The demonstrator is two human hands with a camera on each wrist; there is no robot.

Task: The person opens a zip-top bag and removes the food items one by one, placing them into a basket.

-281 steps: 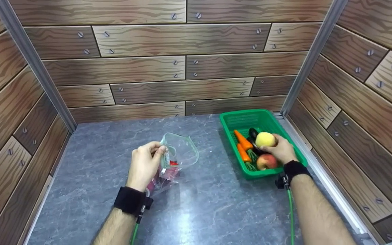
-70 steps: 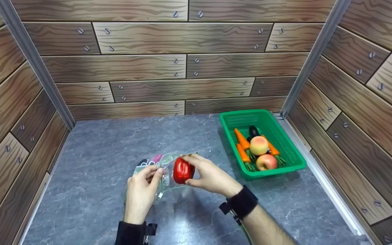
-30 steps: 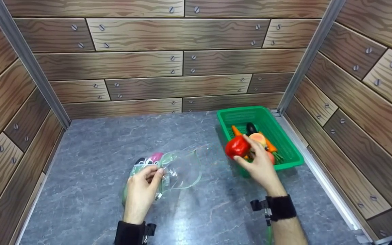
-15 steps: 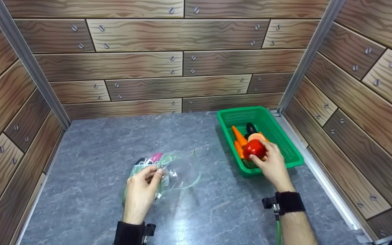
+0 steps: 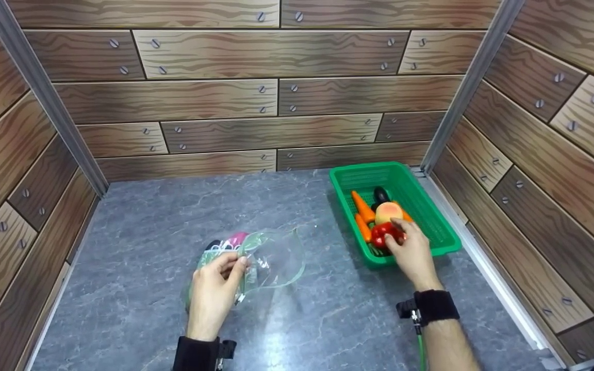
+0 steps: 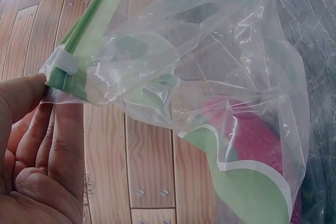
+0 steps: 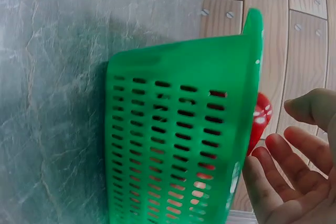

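Note:
My left hand (image 5: 212, 288) pinches the rim of a clear zip bag (image 5: 276, 260) between thumb and fingertips, beside its white slider (image 6: 66, 61). The bag's mouth gapes to the right. Something pink (image 6: 257, 140) shows through the film, partly hidden by green print. My right hand (image 5: 414, 255) is over the front of the green basket (image 5: 444, 242), fingers loosely bent by a red bell pepper (image 5: 381, 235). In the right wrist view a gap parts the thumb from the pepper (image 7: 259, 118). The pepper sits in the basket against a peach (image 5: 389, 212).
Carrots (image 5: 362, 206) and a dark eggplant (image 5: 381, 195) also lie in the basket. It stands at the table's right side, close to the wood-patterned right wall (image 5: 549, 206). The grey marbled table (image 5: 173, 216) runs to the back wall. A green cable (image 5: 421, 350) trails from the right wristband.
The right hand has carried the red pepper from beside the bag's mouth rightward into the basket, lowered it and loosened its fingers. The left hand has kept its pinch on the bag.

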